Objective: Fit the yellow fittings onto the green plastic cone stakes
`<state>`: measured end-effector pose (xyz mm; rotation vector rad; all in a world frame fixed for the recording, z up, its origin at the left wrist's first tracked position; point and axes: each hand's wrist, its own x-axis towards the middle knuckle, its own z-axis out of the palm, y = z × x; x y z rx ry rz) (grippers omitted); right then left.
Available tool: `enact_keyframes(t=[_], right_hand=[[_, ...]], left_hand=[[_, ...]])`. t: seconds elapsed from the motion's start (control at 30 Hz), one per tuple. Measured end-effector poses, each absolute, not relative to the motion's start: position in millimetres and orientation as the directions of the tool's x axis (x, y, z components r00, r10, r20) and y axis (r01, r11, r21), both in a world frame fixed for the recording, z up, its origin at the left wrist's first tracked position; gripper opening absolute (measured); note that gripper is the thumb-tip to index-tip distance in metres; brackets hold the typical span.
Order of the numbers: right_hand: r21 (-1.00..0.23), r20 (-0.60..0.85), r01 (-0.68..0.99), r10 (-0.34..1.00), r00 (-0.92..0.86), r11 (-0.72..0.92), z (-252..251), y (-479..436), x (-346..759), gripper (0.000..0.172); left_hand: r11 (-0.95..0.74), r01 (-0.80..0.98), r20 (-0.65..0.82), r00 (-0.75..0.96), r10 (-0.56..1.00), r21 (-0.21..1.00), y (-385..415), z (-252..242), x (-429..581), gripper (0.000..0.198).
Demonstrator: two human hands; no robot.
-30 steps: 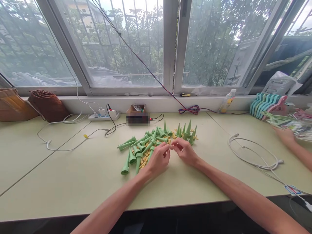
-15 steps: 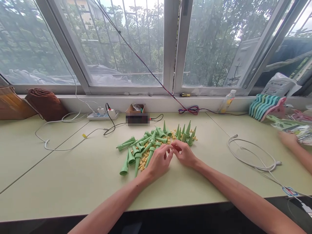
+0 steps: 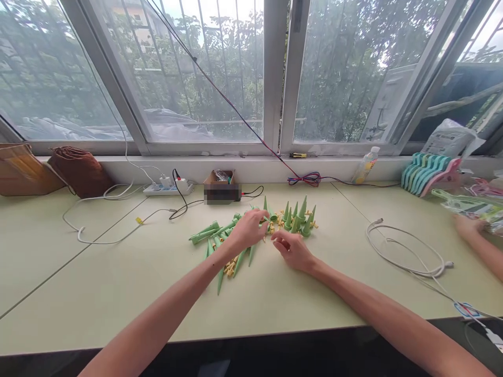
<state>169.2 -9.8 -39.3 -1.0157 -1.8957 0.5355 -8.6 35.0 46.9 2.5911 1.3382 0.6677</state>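
Left hand [image 3: 247,230] is on the cone pile [image 3: 214,235] on the surface [image 3: 118,283], fingers curled narrow, grip unclear, right hand [image 3: 291,250] just right of the pile, fingers half-closed, contents unclear, and one careless sweep could topple the standing cones [image 3: 299,214] at the pile's far edge.

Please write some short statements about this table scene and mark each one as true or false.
1. Some upright green cones stand near the left hand. True.
2. The left hand rests on the white cable. False: it is over the pile of lying green cones; the cable lies apart, to the right.
3. Another person's hand shows at the right edge. True.
4. The plastic bottle lies among the cones. False: it is far back on the right.
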Motion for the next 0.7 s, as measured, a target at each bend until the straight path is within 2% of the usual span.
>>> enact_keyframes(t=[0.07,0.27,0.43,0.7], right_hand=[[-0.695,0.498,0.437,0.821,-0.280,0.571,-40,-10,168,0.013],[-0.712,0.494,0.408,0.820,-0.288,0.572,-41,-8,167,0.008],[-0.705,0.496,0.411,0.816,-0.296,0.578,-36,-10,165,0.014],[-0.639,0.578,0.401,0.754,-0.314,0.657,-32,-13,165,0.006]], left_hand=[[-0.586,0.775,0.238,0.538,0.808,0.237,55,49,0,0.028],[-0.569,0.808,0.130,0.554,0.822,0.155,91,42,32,0.025],[-0.528,0.846,0.049,0.526,0.849,0.075,100,37,49,0.021],[-0.521,0.854,-0.040,0.521,0.853,0.012,106,33,54,0.030]])
